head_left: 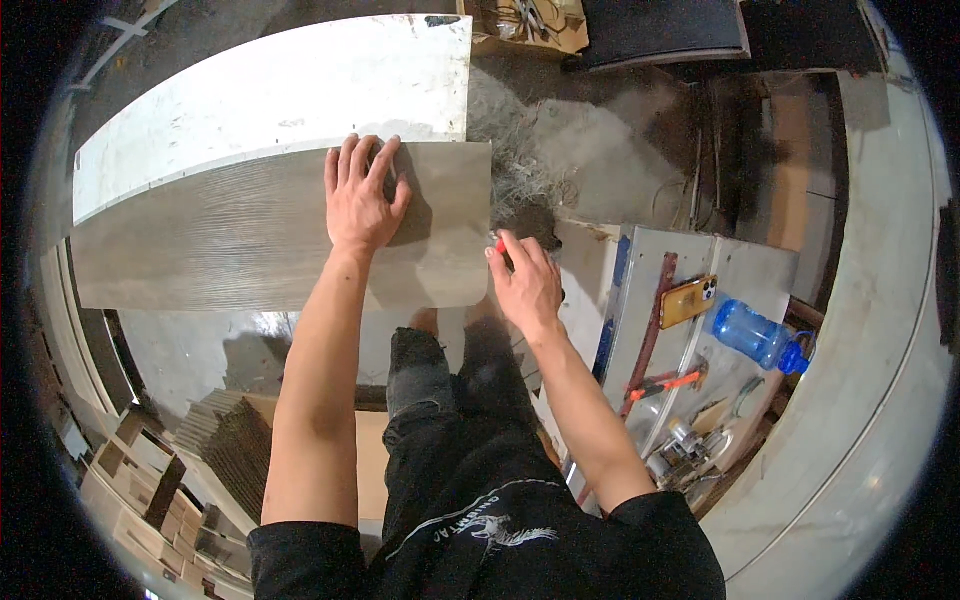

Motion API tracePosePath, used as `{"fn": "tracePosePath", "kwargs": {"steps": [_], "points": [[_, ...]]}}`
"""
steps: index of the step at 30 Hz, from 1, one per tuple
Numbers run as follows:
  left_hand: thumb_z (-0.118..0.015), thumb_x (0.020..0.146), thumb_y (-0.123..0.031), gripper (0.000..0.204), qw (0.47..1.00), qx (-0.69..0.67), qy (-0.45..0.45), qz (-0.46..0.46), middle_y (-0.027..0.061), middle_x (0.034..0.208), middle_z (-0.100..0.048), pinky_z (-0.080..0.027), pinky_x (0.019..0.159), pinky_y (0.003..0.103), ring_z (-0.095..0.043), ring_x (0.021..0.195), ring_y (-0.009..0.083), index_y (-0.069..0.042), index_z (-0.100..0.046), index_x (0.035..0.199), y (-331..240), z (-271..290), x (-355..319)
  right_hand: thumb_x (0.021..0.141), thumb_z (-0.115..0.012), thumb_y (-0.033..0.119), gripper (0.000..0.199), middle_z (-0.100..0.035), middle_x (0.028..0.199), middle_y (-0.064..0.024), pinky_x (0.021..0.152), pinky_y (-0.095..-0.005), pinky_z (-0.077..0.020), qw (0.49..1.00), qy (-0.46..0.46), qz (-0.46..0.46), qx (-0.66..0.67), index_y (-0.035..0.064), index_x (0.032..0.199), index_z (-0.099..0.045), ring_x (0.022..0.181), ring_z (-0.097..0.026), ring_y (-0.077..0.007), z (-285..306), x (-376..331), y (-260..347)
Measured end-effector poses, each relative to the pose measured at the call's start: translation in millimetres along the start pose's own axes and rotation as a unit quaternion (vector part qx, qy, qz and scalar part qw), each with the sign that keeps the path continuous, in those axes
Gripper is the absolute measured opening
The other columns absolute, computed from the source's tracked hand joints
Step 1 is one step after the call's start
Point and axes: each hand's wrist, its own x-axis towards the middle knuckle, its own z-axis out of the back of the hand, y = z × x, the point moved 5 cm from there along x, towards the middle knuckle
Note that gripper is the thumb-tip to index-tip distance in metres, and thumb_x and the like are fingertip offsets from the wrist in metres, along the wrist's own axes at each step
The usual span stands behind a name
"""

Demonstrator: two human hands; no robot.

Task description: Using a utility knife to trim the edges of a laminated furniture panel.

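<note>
A long grey-brown wood-grain board point(220, 230) lies in front of me, its corner at the near right rounded. My left hand point(362, 205) rests flat on top of it, fingers spread toward the far edge and holding nothing. At the board's right end, my right hand point(530, 285) is closed round a small tool with a red handle point(501, 246). The tool's tip is by the board's edge; most of it is hidden by my fingers, so its exact kind does not show. Beyond the board, a white panel point(300, 85) runs along its far edge.
On a work surface to the right are a phone point(688, 301), a blue water bottle point(755, 335), an orange-handled hammer point(668, 384) and a metal power tool point(688, 445). Pale shavings point(525, 165) lie past the board's end. Stacked boards point(225, 450) stand at the lower left.
</note>
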Motion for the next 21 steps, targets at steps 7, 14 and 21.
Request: {"fn": "tracePosePath", "kwargs": {"steps": [7, 14, 21], "points": [[-0.066, 0.087, -0.03, 0.055, 1.0, -0.004, -0.01, 0.0, 0.0076, 0.14, -0.054, -0.025, 0.123, 0.052, -0.042, 0.141, 0.0316, -0.023, -0.057, 0.141, 1.3, 3.1, 1.2, 0.096, -0.066, 0.033, 0.037, -0.065, 0.094, -0.0162, 0.075, -0.048, -0.0512, 0.998, 0.055, -0.012, 0.003, 0.0061, 0.122, -0.068, 0.088, -0.064, -0.0375, 12.0, -59.1, 14.4], [-0.066, 0.088, -0.026, 0.06, 1.0, -0.003, 0.02, 0.004, 0.0067, 0.144, -0.051, -0.024, 0.125, 0.051, -0.039, 0.144, 0.0302, -0.026, -0.052, 0.147, -0.6, 2.2, 1.6, 0.098, -0.064, 0.034, 0.035, -0.065, 0.095, -0.0134, 0.075, -0.0489, -0.0513, 0.999, 0.018, -0.025, 0.04, 0.0093, 0.121, -0.068, 0.089, -0.064, -0.0374, 3.3, -12.6, 0.0], [-0.069, 0.085, -0.023, 0.063, 0.999, -0.02, 0.027, 0.015, 0.0073, 0.143, -0.051, -0.023, 0.125, 0.05, -0.038, 0.144, 0.0308, -0.025, -0.052, 0.146, 0.4, 6.2, 2.5, 0.094, -0.07, 0.029, 0.036, -0.065, 0.087, -0.0172, 0.075, -0.0479, -0.0506, 0.993, 0.092, -0.049, 0.059, 0.0025, 0.118, -0.068, 0.086, -0.064, -0.0379, 9.0, -55.4, 11.4]]}}
